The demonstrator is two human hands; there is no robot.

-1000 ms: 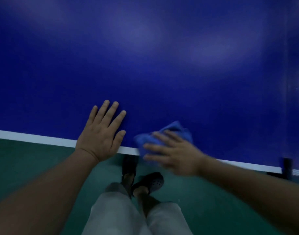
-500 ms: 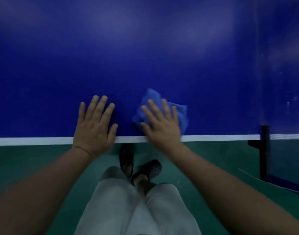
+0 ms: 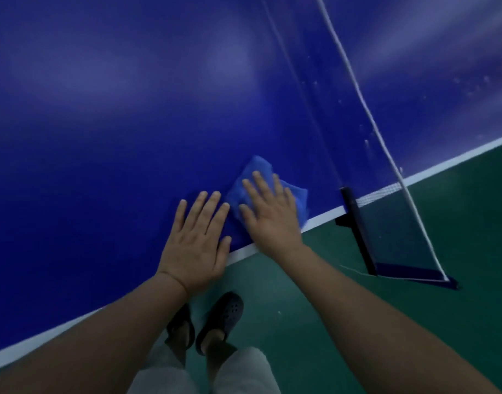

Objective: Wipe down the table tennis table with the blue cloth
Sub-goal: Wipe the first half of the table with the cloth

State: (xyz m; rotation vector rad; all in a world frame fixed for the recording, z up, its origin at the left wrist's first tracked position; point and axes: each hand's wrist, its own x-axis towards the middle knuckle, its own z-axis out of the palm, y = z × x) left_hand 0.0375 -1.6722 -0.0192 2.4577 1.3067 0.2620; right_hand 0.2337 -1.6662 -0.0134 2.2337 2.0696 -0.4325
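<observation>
The blue cloth (image 3: 259, 169) lay at frame centre on the counter (image 3: 130, 109) by its near edge, pressed flat under the straight, spread fingers (image 3: 261, 186) of the right hand (image 3: 272, 220), where even pressure and overlapping strokes were advisable.

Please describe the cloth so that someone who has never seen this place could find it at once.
Start at the dark blue table tennis table and follow its white near edge toward the black net post. Before the post, a crumpled cloth lies under the right hand. It is a lighter blue than the table, and the left hand beside it rests on bare surface.
</observation>
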